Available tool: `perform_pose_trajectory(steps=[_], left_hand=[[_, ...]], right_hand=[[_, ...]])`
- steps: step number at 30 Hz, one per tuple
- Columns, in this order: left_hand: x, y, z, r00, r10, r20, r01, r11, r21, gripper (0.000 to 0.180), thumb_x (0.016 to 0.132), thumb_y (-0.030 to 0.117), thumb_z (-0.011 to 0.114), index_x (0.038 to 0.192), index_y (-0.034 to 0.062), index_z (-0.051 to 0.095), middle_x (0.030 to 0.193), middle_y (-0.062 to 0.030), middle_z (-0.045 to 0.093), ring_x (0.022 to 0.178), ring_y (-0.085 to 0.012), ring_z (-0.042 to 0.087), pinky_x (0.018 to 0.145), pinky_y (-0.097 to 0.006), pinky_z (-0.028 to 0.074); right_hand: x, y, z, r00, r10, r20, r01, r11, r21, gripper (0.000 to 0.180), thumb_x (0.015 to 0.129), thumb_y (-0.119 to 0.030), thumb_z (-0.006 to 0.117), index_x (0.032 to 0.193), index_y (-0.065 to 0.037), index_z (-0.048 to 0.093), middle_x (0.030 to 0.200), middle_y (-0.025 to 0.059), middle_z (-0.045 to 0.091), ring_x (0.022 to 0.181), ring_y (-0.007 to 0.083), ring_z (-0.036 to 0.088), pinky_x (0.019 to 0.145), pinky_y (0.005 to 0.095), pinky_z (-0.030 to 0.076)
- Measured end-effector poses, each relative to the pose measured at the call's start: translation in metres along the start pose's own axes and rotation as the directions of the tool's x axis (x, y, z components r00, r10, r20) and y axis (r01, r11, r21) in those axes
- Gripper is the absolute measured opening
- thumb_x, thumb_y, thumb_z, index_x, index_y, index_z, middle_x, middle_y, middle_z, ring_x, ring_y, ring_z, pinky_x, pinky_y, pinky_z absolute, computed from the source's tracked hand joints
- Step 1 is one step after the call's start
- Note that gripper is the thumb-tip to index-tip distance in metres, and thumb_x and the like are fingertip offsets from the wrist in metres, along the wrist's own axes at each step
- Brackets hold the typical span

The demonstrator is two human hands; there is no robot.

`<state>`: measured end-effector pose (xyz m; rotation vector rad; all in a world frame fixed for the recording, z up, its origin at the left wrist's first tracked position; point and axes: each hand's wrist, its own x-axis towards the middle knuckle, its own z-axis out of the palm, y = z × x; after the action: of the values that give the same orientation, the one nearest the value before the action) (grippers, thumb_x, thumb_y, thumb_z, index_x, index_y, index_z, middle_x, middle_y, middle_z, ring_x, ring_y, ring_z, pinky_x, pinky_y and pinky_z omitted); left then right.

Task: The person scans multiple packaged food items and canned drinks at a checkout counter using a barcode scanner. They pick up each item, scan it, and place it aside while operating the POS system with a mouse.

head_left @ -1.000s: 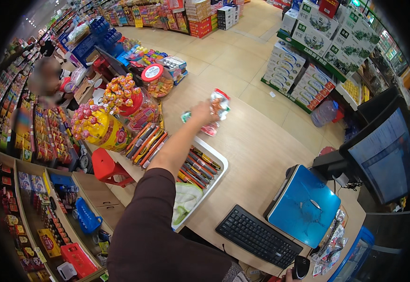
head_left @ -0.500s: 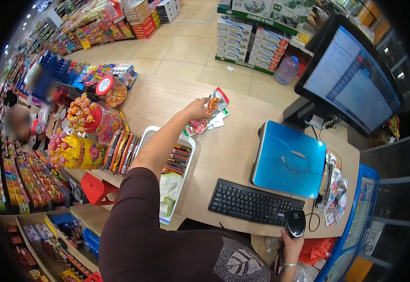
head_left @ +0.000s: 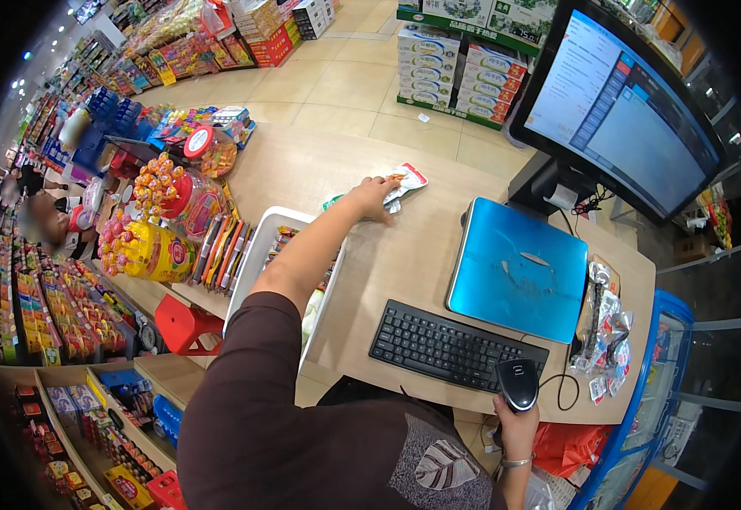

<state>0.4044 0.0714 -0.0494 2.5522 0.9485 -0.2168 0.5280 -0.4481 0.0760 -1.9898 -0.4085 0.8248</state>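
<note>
My left hand (head_left: 372, 201) reaches across the counter and lies over a few small snack packets, its fingers spread and the thumb apart. A red-and-white snack packet (head_left: 413, 176) sticks out past the fingertips. Part of a green packet (head_left: 330, 202) shows on the wrist's other side; the rest is hidden under my hand. At the counter's near edge, my right hand (head_left: 518, 425) is closed round the handle of a black barcode scanner (head_left: 519, 382), which is held up beside the keyboard (head_left: 451, 348).
Under my left forearm stands a white tray (head_left: 261, 242) of packets. Lollipop tubs (head_left: 156, 255) and a red-lidded jar (head_left: 210, 153) line the left. A blue-topped scale (head_left: 519, 272) and a monitor (head_left: 621, 110) stand right, with crumpled wrappers (head_left: 608, 344) beside the scale.
My left hand has loosened from an upright grip on the snack packet and now lies spread over the packets. The scanner has shifted slightly left and up, nearer the keyboard.
</note>
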Motion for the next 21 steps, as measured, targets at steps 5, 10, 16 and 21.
perform_pose_trajectory(steps=[5, 10, 16, 21], left_hand=[[0.002, -0.049, -0.002, 0.997, 0.057, 0.047, -0.039, 0.947, -0.319, 0.084, 0.065, 0.009, 0.076, 0.143, 0.021, 0.047, 0.132, -0.0164, 0.056, 0.121, -0.0305, 0.054, 0.101, -0.036, 0.045], [-0.009, -0.005, -0.044, 0.966, -0.1, 0.238, 0.217, 0.814, -0.539, 0.065, 0.078, 0.014, 0.075, 0.139, 0.0208, 0.053, 0.129, -0.0146, 0.06, 0.111, -0.0224, 0.059, 0.094, -0.032, 0.046], [-0.008, -0.04, -0.014, 0.927, -0.333, -0.174, 0.157, 0.764, -0.626, 0.036, 0.092, 0.019, 0.061, 0.128, 0.0176, 0.063, 0.107, -0.0111, 0.071, 0.091, -0.0199, 0.065, 0.083, -0.034, 0.05], [-0.029, 0.004, -0.08, 0.965, -0.229, -0.13, 0.095, 0.763, -0.639, 0.032, 0.094, 0.017, 0.059, 0.125, 0.0107, 0.064, 0.097, -0.0065, 0.071, 0.079, -0.0131, 0.063, 0.073, -0.03, 0.051]], right_hand=[[0.013, 0.003, -0.013, 0.983, -0.177, 0.042, 0.18, 0.98, -0.089, 0.016, 0.08, -0.004, 0.073, 0.093, 0.0, 0.064, 0.08, 0.0012, 0.064, 0.07, 0.009, 0.057, 0.063, 0.0251, 0.047], [0.017, 0.007, -0.028, 0.991, -0.071, 0.115, 0.083, 0.991, -0.105, 0.033, 0.076, -0.01, 0.078, 0.103, 0.001, 0.064, 0.092, 0.0084, 0.07, 0.083, 0.0168, 0.065, 0.075, 0.0312, 0.051], [0.019, -0.008, -0.033, 0.972, -0.159, 0.172, 0.182, 0.975, -0.127, 0.036, 0.074, -0.01, 0.079, 0.105, 0.0, 0.062, 0.094, 0.011, 0.069, 0.084, 0.0201, 0.065, 0.075, 0.0322, 0.051], [0.01, -0.044, -0.053, 0.938, -0.305, 0.168, 0.344, 0.886, -0.311, 0.034, 0.073, -0.009, 0.077, 0.101, -0.001, 0.061, 0.092, 0.0153, 0.067, 0.083, 0.0314, 0.066, 0.073, 0.0363, 0.051]])
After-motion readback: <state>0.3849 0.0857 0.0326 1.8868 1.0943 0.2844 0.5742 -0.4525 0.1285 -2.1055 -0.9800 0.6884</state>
